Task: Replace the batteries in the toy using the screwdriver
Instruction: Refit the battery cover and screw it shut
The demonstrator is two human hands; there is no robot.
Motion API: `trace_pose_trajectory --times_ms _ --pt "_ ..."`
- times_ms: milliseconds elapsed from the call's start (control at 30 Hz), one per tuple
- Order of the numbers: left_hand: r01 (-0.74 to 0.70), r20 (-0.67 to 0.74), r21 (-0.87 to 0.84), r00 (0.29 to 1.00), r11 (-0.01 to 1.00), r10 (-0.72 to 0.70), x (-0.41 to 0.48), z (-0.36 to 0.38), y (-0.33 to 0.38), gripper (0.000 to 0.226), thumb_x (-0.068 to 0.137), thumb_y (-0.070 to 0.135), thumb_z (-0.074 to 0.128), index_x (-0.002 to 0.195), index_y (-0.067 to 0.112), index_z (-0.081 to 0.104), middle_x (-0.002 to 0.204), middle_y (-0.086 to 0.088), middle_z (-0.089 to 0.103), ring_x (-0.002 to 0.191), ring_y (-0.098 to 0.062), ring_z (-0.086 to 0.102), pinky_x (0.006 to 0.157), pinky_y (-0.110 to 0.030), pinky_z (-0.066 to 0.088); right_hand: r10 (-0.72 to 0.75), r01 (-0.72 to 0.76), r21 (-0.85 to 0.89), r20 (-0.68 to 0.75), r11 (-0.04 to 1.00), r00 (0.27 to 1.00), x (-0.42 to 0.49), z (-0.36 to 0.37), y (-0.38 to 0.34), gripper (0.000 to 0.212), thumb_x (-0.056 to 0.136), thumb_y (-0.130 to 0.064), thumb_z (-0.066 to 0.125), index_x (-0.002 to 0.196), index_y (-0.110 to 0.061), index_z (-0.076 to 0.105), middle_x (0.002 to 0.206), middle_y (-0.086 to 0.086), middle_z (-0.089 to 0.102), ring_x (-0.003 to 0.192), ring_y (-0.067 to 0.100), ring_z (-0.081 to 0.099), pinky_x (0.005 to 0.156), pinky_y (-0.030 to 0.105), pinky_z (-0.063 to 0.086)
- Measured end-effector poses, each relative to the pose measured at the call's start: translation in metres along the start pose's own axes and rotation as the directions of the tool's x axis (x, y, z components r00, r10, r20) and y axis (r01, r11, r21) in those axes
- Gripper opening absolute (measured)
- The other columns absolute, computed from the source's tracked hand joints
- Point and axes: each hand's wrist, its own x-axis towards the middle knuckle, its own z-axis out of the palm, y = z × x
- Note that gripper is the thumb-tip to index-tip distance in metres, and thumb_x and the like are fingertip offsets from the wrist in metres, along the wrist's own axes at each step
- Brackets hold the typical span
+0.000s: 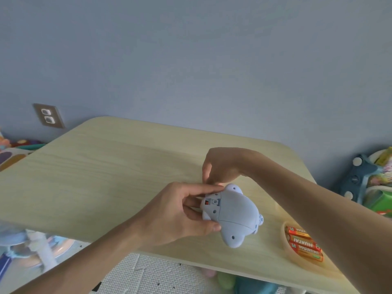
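A pale blue plastic toy [235,213] lies belly-up just above the wooden table [106,166], near its front edge. Its underside shows a small panel with a red switch and a screw hole. My left hand [180,213] grips the toy from the left, thumb under it and fingers over the panel end. My right hand [220,166] reaches in from behind, fingertips pinched at the toy's top edge; whether they hold something small is hidden. Several orange batteries [304,244] lie in a shallow round dish [284,236] at the right. No screwdriver is visible.
A wall socket [48,115] sits low on the blue wall at left. Toys and a blue and green bin [369,183] crowd the floor at right. More toys lie on the floor at left and under the table, on a white foam mat [148,276].
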Motion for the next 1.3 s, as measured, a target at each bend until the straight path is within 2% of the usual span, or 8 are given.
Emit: trace_pose_trajectory --times_ms 133,200,333,467,567,767,1000,1300 --pt "-0.013 -0.018 0.027 1.0 1.0 0.014 0.0 0.0 0.002 0.069 0.081 0.004 0.093 0.141 0.027 0.068 0.12 0.002 0.083 0.112 -0.017 0.08 0.103 -0.041 0.062 -0.009 0.039 0.169 -0.178 0.985 0.984 -0.021 -0.008 0.014 0.015 0.097 -0.027 0.069 0.095 -0.014 0.077 0.092 -0.001 0.083 0.088 0.014 0.08 0.066 0.024 0.052" --pt "-0.033 -0.031 0.044 0.999 0.998 0.035 -0.001 0.001 0.004 0.067 0.08 0.004 0.094 0.138 0.028 0.07 0.121 0.005 0.083 0.114 -0.013 0.078 0.103 -0.039 0.062 0.0 0.075 0.254 -0.282 0.964 0.959 -0.043 -0.01 0.024 0.013 0.099 -0.027 0.067 0.094 -0.016 0.072 0.084 -0.005 0.083 0.076 0.007 0.079 0.068 0.026 0.054" --pt "-0.063 -0.054 0.052 0.996 0.997 0.066 -0.002 0.001 0.004 0.065 0.079 0.004 0.094 0.135 0.031 0.073 0.124 0.006 0.081 0.115 -0.014 0.077 0.102 -0.036 0.061 -0.003 0.201 0.322 -0.522 0.925 0.853 -0.101 -0.006 0.041 0.011 0.096 -0.025 0.07 0.085 -0.025 0.07 0.073 -0.013 0.076 0.06 -0.001 0.072 0.063 0.024 0.054" --pt "-0.099 -0.107 0.068 0.989 0.993 0.106 -0.002 0.0 0.004 0.062 0.077 0.009 0.095 0.13 0.033 0.074 0.123 0.01 0.082 0.114 -0.011 0.078 0.098 -0.029 0.062 0.043 0.302 0.41 -0.65 0.861 0.759 -0.151 0.009 0.049 0.01 0.091 -0.025 0.076 0.081 -0.027 0.077 0.064 -0.011 0.076 0.054 0.001 0.067 0.057 0.015 0.053" --pt "-0.123 -0.147 0.062 0.98 0.99 0.131 -0.001 0.0 0.003 0.068 0.073 0.011 0.097 0.131 0.035 0.072 0.122 0.01 0.083 0.113 -0.013 0.079 0.091 -0.024 0.062 0.084 0.35 0.472 -0.682 0.809 0.726 -0.168 0.024 0.052 0.004 0.085 -0.028 0.079 0.083 -0.03 0.082 0.066 -0.007 0.078 0.056 0.006 0.071 0.055 0.026 0.059" --pt "-0.127 -0.151 0.081 0.979 0.989 0.138 -0.002 0.002 0.001 0.072 0.07 0.01 0.098 0.134 0.027 0.069 0.125 0.008 0.082 0.115 -0.015 0.079 0.099 -0.031 0.062 0.003 0.428 0.476 -0.671 0.768 0.741 -0.179 0.047 0.06 0.017 0.089 -0.018 0.074 0.102 -0.027 0.082 0.074 -0.009 0.081 0.067 0.007 0.077 0.067 0.014 0.059" --pt "-0.152 -0.182 0.104 0.969 0.983 0.169 -0.002 0.005 0.003 0.068 0.067 0.014 0.096 0.128 0.03 0.07 0.121 0.009 0.083 0.111 -0.015 0.08 0.092 -0.023 0.061 -0.019 0.493 0.393 -0.767 0.776 0.641 -0.17 0.065 0.053 0.012 0.084 -0.01 0.081 0.093 -0.017 0.084 0.069 -0.01 0.081 0.063 -0.001 0.077 0.064 0.009 0.058" --pt "-0.162 -0.182 0.085 0.967 0.983 0.176 -0.002 0.007 0.007 0.069 0.065 0.015 0.095 0.127 0.028 0.071 0.119 0.009 0.084 0.11 -0.015 0.08 0.086 -0.022 0.062 -0.018 0.538 0.381 -0.804 0.752 0.595 -0.167 0.063 0.055 0.011 0.084 -0.01 0.081 0.094 -0.014 0.084 0.071 -0.009 0.081 0.064 0.0 0.077 0.065 0.01 0.059"
